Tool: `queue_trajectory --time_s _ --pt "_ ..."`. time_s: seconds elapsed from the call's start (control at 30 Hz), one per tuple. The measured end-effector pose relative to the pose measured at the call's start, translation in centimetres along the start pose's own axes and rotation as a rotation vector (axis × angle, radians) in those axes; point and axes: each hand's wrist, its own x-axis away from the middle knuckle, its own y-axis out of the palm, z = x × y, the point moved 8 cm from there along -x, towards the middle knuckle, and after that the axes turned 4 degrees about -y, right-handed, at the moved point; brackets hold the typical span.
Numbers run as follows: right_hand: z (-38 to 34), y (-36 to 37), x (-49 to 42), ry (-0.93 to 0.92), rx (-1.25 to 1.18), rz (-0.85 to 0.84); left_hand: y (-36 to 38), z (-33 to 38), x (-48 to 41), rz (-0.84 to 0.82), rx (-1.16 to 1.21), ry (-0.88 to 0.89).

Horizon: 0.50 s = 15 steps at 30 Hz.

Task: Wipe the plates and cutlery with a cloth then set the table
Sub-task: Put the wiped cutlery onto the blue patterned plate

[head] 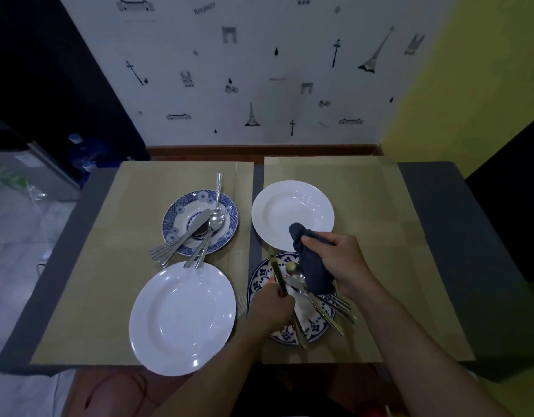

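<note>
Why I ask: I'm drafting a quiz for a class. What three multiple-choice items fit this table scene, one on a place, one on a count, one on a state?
1. Where does the far white plate sit?
A. on the right placemat
B. on a chair
C. atop another plate

2. How many plates are on the table?
A. two
B. four
C. six

3. What is the right hand doing?
A. lying flat
B. holding a glass
C. gripping a dark cloth

Answers:
1 A: it lies on the mat right of the grey gap.
2 B: two white and two blue-patterned ones show.
3 C: its fingers curl round the cloth above the near patterned plate.
</note>
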Motion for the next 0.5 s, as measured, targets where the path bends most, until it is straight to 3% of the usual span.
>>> queue_trajectory --time_s 0.3,0.4,0.5 --pt "1.3 2.7 0.8 0.105 -0.030 -0.109 -5.6 4.7 1.2 0.124 0.121 0.316" --pt "1.0 3.9 1.2 0.156 -0.078 -0.163 -6.6 5.9 1.5 0.102 0.142 0.395" --pt "-0.3 3.9 0.7 0.134 -0.084 -0.112 -7.0 6.4 1.7 0.047 0.164 0.441"
